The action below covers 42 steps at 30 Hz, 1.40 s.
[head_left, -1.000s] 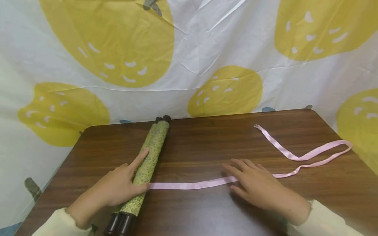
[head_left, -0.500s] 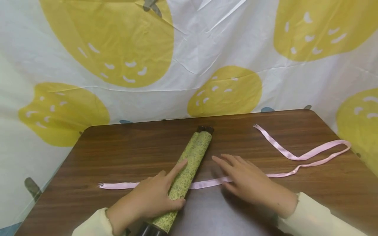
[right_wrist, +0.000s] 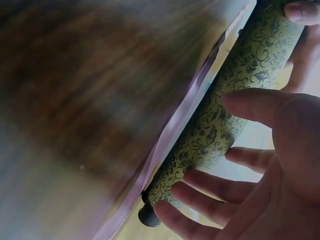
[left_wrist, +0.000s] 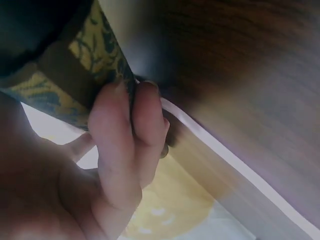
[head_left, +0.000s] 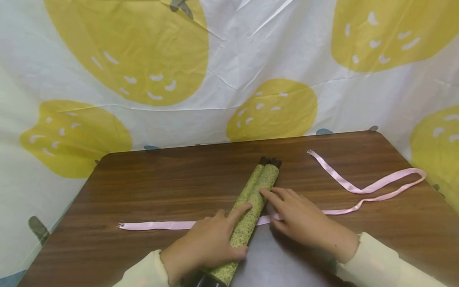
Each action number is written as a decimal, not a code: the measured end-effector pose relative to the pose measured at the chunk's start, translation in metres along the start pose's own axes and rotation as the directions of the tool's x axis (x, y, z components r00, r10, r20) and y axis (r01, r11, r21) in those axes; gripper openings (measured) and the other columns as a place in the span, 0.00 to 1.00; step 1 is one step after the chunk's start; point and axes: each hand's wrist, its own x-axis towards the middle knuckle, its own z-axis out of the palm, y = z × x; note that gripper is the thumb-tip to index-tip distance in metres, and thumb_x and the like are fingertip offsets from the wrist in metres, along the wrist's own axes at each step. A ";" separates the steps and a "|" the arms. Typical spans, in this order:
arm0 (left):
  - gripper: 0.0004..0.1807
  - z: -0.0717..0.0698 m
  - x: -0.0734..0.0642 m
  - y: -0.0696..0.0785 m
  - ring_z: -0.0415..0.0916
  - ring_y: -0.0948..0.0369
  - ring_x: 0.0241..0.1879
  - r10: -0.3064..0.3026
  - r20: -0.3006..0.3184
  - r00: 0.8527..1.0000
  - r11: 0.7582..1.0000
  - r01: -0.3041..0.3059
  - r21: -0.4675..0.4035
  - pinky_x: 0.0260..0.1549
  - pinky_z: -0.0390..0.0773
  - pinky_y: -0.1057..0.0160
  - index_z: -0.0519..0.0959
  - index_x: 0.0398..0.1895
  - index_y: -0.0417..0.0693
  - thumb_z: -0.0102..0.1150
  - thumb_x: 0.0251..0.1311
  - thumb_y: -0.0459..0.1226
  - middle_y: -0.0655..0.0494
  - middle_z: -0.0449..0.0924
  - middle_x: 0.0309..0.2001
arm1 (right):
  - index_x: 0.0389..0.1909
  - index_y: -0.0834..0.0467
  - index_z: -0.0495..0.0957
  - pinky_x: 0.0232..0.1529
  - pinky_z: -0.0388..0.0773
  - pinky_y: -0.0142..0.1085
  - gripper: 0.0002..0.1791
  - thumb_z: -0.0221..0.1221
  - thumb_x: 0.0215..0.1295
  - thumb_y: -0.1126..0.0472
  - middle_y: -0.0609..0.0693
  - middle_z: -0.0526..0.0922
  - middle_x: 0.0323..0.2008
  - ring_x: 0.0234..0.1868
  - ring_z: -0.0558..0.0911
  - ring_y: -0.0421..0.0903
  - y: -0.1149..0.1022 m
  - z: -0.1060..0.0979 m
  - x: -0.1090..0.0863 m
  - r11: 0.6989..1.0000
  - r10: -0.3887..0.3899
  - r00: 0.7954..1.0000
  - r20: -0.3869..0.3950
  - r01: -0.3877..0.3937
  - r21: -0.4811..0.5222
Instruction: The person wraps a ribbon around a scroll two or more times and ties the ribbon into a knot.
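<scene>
The left hand (head_left: 206, 245) lies near six o'clock in the head view, its index finger (head_left: 240, 213) pointing to two and thumb (head_left: 236, 252) to three, other fingers (left_wrist: 114, 142) curled; the left forearm (head_left: 145, 273) runs off toward eight. The right hand (head_left: 301, 217) sits between four and five, fingers (head_left: 276, 199) loosely extended toward ten, the right forearm (head_left: 380, 259) toward four.

No readable text, label, brand, number or sign is carried by the yellow-green cylindrical scroll with black end knobs (head_left: 247, 226), by the narrow pale-pink satin ribbon (head_left: 157, 225), by the brown wood-grain counter (head_left: 161, 183) or by the white cloth backdrop with large yellow fruit shapes (head_left: 229, 48). Only dark vine-and-leaf ornament is seen on the scroll, and only small pale curved marks are printed on the fruit shapes; no characters can be made out in either.
</scene>
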 end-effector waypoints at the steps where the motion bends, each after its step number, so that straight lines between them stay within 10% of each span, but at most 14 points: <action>1: 0.53 0.002 0.001 0.001 0.79 0.33 0.50 -0.002 -0.006 1.000 1.000 0.002 0.012 0.42 0.79 0.35 0.44 0.76 0.86 0.64 0.50 0.62 0.30 0.72 0.63 | 0.74 0.55 0.62 0.58 0.75 0.61 0.42 0.67 0.59 0.55 0.62 0.75 0.63 0.62 0.77 0.60 0.000 0.000 0.000 1.000 0.000 1.000 0.001 0.000 0.000; 13: 0.53 0.018 0.003 0.009 0.76 0.53 0.25 0.022 -0.062 0.998 0.983 -0.010 0.182 0.20 0.73 0.58 0.51 0.77 0.78 0.66 0.47 0.61 0.35 0.77 0.55 | 0.74 0.53 0.63 0.55 0.75 0.64 0.41 0.67 0.60 0.52 0.60 0.75 0.64 0.62 0.77 0.61 -0.002 0.001 -0.005 0.999 0.020 0.998 0.056 -0.018 -0.032; 19: 0.49 0.011 0.000 0.003 0.83 0.45 0.39 0.048 -0.025 0.999 0.973 -0.041 0.227 0.31 0.81 0.50 0.49 0.78 0.77 0.57 0.54 0.69 0.37 0.77 0.59 | 0.70 0.50 0.68 0.57 0.75 0.64 0.36 0.66 0.61 0.53 0.57 0.76 0.63 0.63 0.76 0.60 -0.010 -0.001 -0.004 0.993 -0.006 1.000 0.014 0.008 -0.115; 25: 0.29 -0.020 -0.008 -0.022 0.80 0.43 0.55 0.030 -0.037 0.999 0.993 -0.026 0.117 0.47 0.80 0.41 0.65 0.73 0.61 0.48 0.69 0.50 0.45 0.75 0.65 | 0.68 0.50 0.70 0.59 0.76 0.57 0.33 0.64 0.60 0.56 0.55 0.75 0.63 0.64 0.76 0.58 -0.031 -0.001 -0.003 0.974 -0.181 0.983 0.001 0.179 -0.141; 31: 0.23 -0.030 -0.018 -0.050 0.68 0.40 0.68 -0.014 0.004 1.000 0.995 0.013 0.098 0.63 0.69 0.36 0.75 0.65 0.57 0.51 0.68 0.39 0.39 0.69 0.69 | 0.67 0.45 0.70 0.58 0.78 0.50 0.35 0.65 0.56 0.60 0.53 0.75 0.65 0.65 0.75 0.53 -0.054 0.006 -0.008 0.897 -0.385 0.923 0.007 0.376 -0.233; 38: 0.22 -0.019 -0.024 -0.070 0.75 0.43 0.61 -0.034 0.003 0.999 0.985 0.033 0.172 0.52 0.76 0.35 0.81 0.59 0.65 0.56 0.61 0.37 0.43 0.76 0.63 | 0.73 0.42 0.62 0.64 0.74 0.51 0.35 0.54 0.68 0.36 0.51 0.69 0.72 0.72 0.69 0.53 -0.076 0.016 -0.009 0.769 -0.505 0.846 0.173 0.532 -0.355; 42: 0.22 -0.020 -0.026 -0.070 0.77 0.45 0.57 -0.029 0.004 1.000 0.981 0.027 0.192 0.48 0.78 0.36 0.81 0.59 0.66 0.57 0.61 0.38 0.46 0.79 0.58 | 0.74 0.41 0.61 0.64 0.74 0.52 0.34 0.55 0.69 0.38 0.49 0.71 0.70 0.71 0.70 0.52 -0.083 0.022 -0.003 0.719 -0.524 0.835 0.168 0.540 -0.438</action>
